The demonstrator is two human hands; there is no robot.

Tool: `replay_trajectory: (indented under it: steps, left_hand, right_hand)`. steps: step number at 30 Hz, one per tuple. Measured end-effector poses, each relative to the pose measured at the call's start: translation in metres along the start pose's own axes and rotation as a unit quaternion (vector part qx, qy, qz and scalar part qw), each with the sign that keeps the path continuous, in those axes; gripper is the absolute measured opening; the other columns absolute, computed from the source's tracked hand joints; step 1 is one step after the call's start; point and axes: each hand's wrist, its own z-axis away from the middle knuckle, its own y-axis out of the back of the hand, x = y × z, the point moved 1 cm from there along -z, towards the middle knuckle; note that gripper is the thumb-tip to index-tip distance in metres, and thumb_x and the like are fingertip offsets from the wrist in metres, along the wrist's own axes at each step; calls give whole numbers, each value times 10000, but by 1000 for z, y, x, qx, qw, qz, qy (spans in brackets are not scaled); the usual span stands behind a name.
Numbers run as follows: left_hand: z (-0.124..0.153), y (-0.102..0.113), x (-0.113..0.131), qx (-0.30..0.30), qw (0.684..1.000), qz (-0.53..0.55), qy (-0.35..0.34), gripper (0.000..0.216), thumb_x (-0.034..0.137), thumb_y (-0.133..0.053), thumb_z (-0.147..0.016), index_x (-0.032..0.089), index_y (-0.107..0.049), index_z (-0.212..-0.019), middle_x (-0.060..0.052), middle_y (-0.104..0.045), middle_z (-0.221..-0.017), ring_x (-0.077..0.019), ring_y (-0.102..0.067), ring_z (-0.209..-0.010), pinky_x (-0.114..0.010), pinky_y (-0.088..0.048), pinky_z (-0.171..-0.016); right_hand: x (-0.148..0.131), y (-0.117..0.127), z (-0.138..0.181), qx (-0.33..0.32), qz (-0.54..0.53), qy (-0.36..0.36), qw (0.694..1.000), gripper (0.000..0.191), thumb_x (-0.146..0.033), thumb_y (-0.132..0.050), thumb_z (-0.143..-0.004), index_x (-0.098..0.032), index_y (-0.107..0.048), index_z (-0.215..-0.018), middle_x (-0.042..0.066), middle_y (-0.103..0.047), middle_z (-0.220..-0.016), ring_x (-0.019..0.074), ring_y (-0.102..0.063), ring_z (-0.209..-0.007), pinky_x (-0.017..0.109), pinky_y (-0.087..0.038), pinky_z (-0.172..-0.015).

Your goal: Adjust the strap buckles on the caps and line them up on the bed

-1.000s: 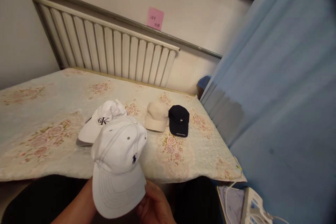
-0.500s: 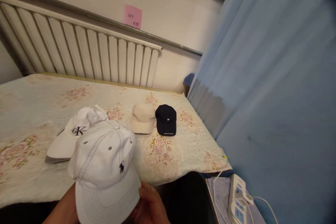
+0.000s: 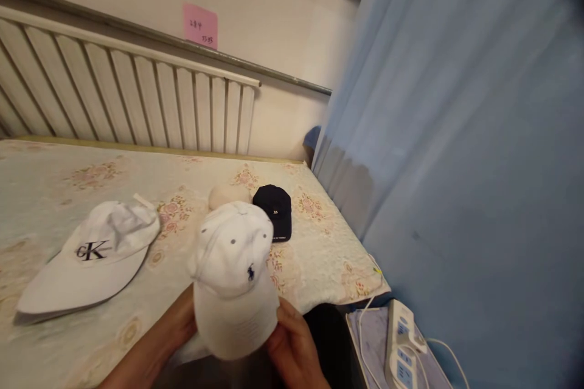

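Note:
Both my hands hold a white cap with a small dark horse logo (image 3: 233, 276) above the near edge of the bed. My left hand (image 3: 180, 325) grips it from the left under the brim, fingers mostly hidden. My right hand (image 3: 294, 346) pinches the brim's right side. Behind it lie a beige cap (image 3: 223, 194), partly hidden, and a black cap (image 3: 276, 209). A white cap with black letters (image 3: 86, 261) rests on the bed to the left.
The bed has a floral quilt (image 3: 319, 255). A white slatted headboard (image 3: 137, 103) and a wall with a pink note (image 3: 199, 25) stand behind. A blue curtain (image 3: 456, 134) hangs at the right. A white power strip (image 3: 404, 352) lies on the floor at the lower right.
My hands have carried the horse-logo cap to the right and forward, over the beige cap. The view has turned right, so the lettered cap sits further left.

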Motion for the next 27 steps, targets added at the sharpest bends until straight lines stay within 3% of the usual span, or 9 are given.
replay_trajectory:
  steps: [2, 5, 8, 11, 16, 18, 27]
  left_hand:
    - [-17, 4, -17, -18, 982, -185, -27, 257, 370, -556, -757, 159, -666, -853, -77, -714, -834, -269, -623, -815, -425, -468, -791]
    - [-43, 17, -43, 62, 883, -440, -152, 215, 297, -455, -801, 158, -618, -787, -89, -659, -800, -256, -588, -803, -422, -452, -801]
    - [-56, 29, -62, 99, 786, -540, -286, 241, 273, -413, -855, 155, -619, -895, -117, -633, -930, -252, -561, -899, -415, -434, -858]
    - [-57, 34, -71, 124, 726, -585, -340, 229, 224, -401, -875, 172, -623, -891, -122, -618, -969, -259, -551, -927, -420, -430, -855]
    - [-56, 35, -77, 133, 705, -594, -364, 201, 198, -433, -877, 173, -610, -969, -111, -614, -992, -244, -555, -932, -409, -437, -853]
    - [-56, 36, -79, 134, 703, -596, -365, 198, 193, -438, -877, 171, -609, -973, -112, -615, -996, -247, -558, -939, -413, -438, -857]
    - [-57, 38, -82, 147, 684, -611, -370, 210, 182, -470, -853, 175, -604, -1015, -105, -609, -1029, -245, -565, -951, -412, -450, -873]
  right_hand:
    - [-19, 14, -5, 19, 2, 18, 1000, 340, -212, -688, -742, -128, -690, -1071, 105, -734, -1031, 241, -684, -883, 371, -518, -830]
    - [-49, 43, -14, 55, 10, 52, 997, 364, -191, -732, -704, -139, -693, -1062, 104, -731, -1056, 227, -687, -913, 345, -527, -842]
    - [-78, 79, -28, 111, 16, 90, 990, 342, -154, -769, -650, -144, -712, -987, 88, -744, -1012, 191, -694, -903, 285, -539, -826]
    - [-105, 117, -47, 160, 35, 126, 978, 312, -124, -767, -627, -161, -714, -933, 64, -753, -943, 175, -701, -818, 267, -563, -726]
    - [-143, 168, -85, 214, 32, 163, 962, 226, -38, -711, -599, -158, -693, -790, 13, -740, -780, 115, -659, -621, 182, -526, -527]
    - [-155, 180, -101, 223, 31, 166, 960, 214, -10, -678, -599, -159, -674, -752, 0, -732, -753, 104, -651, -609, 173, -524, -528]
    - [-180, 211, -170, 257, 46, 158, 953, 210, 19, -631, -629, -167, -612, -725, -31, -693, -648, 90, -611, -521, 176, -504, -476]
